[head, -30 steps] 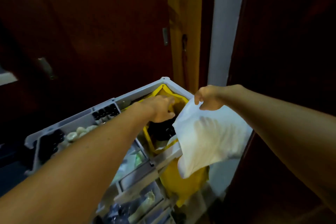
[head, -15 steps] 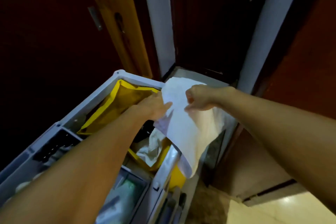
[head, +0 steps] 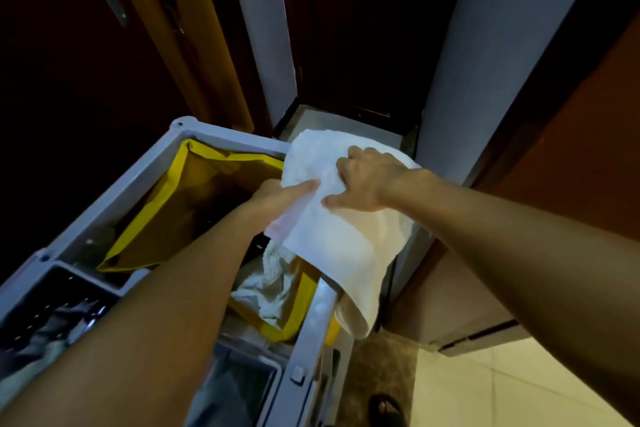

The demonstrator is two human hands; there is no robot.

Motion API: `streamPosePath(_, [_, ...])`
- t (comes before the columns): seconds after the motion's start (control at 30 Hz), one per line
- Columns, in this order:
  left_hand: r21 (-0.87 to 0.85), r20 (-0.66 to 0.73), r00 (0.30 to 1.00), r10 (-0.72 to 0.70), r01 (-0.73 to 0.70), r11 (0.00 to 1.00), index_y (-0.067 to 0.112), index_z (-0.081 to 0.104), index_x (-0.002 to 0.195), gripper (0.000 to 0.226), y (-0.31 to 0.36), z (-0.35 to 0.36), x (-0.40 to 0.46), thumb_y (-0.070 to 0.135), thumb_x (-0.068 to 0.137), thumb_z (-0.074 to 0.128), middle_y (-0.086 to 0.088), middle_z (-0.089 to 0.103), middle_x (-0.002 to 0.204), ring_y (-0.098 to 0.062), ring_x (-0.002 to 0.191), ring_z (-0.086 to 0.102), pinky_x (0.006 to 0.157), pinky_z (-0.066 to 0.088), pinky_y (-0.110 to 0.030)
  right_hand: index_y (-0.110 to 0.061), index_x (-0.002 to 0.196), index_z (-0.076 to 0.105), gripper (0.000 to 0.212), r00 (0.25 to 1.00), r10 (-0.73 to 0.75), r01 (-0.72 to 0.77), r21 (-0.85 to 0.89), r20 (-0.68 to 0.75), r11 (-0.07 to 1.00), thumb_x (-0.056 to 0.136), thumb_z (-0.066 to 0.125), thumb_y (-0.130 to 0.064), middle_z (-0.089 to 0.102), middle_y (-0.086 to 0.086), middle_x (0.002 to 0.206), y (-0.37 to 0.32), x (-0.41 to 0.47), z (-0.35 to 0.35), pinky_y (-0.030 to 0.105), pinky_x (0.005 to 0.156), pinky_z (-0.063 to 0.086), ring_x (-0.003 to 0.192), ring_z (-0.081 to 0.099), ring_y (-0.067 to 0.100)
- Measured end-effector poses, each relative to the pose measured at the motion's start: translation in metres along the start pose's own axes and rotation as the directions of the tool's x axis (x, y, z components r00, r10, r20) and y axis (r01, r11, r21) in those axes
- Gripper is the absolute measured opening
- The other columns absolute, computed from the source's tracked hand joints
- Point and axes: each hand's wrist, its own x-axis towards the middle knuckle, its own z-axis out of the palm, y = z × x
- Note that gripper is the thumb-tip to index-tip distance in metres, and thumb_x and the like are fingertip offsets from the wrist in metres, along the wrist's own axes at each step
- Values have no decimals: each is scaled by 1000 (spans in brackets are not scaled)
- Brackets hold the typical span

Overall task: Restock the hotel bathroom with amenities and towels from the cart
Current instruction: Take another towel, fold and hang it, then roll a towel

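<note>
Since the earlier frame, the right hand [head: 370, 180] has shifted from pinching the white towel's [head: 343, 236] edge to lying spread on top of it, fingers curled into the cloth. Nearest the camera, grey compartments of the housekeeping cart [head: 308, 350] hold dim, unidentifiable items. Beyond them, the yellow linen bag [head: 194, 184] contains crumpled white cloth [head: 266, 284]. The left hand [head: 277, 198] grips the towel's lower left edge, thumb on top. The towel hangs over the cart's right rim, above the bag. A dark doorway [head: 356, 28] stands farthest.
</note>
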Motion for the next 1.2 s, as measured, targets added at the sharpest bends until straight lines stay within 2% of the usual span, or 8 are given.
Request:
streamPosePath(0.17, [68,96,995,-27,20,997,13,65,115,45,13,-28,-12,33,78,79,-15,68,115,-33,99,68,82,59,-42,-18,139,45,76,998,14,-14,-13,55,1000,87,50,-73,39,8,143,-2,4,-2,45,102,37,130,40,33])
streamPosePath(0.47, [167,195,981,-14,-19,986,12,63,119,46,57,-49,-46,37,83,77,-7,73,110,-24,100,70,85,57,-35,-15,134,47,64,1000,12,-15,101,26,995,92,50,-64,45,11,132,-6,-7,-9,42,96,40,119,47,32])
streamPosePath(0.6, [193,176,984,-8,-26,981,10,61,118,38,70,-47,-57,26,86,74,-8,72,110,-22,96,70,73,59,-33,-14,93,54,42,998,-10,25,253,-62,967,100,43,-54,54,7,105,-13,-15,-8,36,81,40,100,53,30])
streamPosePath(0.7, [162,125,992,31,-51,985,5,60,115,31,79,-45,-63,19,88,67,-12,71,110,-22,94,71,71,60,-33,-15,64,47,66,989,49,20,454,-139,891,93,34,-73,53,1,70,-24,-23,-12,33,63,36,70,53,21])
streamPosePath(0.83, [-51,46,998,42,-40,998,8,54,101,9,101,-34,-70,15,96,59,-12,65,100,-22,82,69,53,59,-31,-20,92,60,85,985,70,8,449,-158,893,58,51,-97,60,-6,83,-37,-30,-20,34,62,46,76,58,12])
streamPosePath(0.97, [-364,-69,990,121,-138,921,5,62,102,13,133,-11,-77,7,91,57,-19,69,109,-29,84,70,61,62,-41,-23,129,44,83,846,355,-36,622,-397,782,63,78,-61,57,2,122,-45,-35,-23,36,81,51,107,60,26])
streamPosePath(1.07, [-478,-184,972,144,-216,852,5,61,94,9,157,0,-87,8,87,58,-19,68,106,-32,89,70,59,62,-42,-16,127,38,71,686,560,-86,712,-465,697,76,82,-37,48,9,128,-43,-42,-28,43,87,44,114,55,38])
streamPosePath(1.2, [-520,-277,944,180,-305,798,9,56,82,6,181,-6,-94,13,86,57,-18,69,99,-32,83,71,62,62,-42,-18,120,39,60,627,633,-188,701,-454,688,76,78,-29,49,9,122,-31,-44,-26,47,82,45,110,55,40])
